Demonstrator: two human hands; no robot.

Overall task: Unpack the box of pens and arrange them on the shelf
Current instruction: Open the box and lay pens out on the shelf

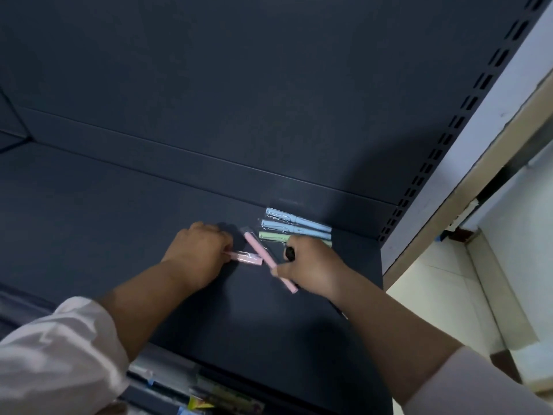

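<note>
Pink pen [259,250] — in right hand [312,266]

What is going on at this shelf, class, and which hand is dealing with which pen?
A person is laying pens out on a dark shelf. The left hand grips a level pink pen, and the right hand holds a slanted pink pen that meets the level one's end. Just behind them, two blue pens and a green pen already lie side by side near the shelf's right end.
</note>
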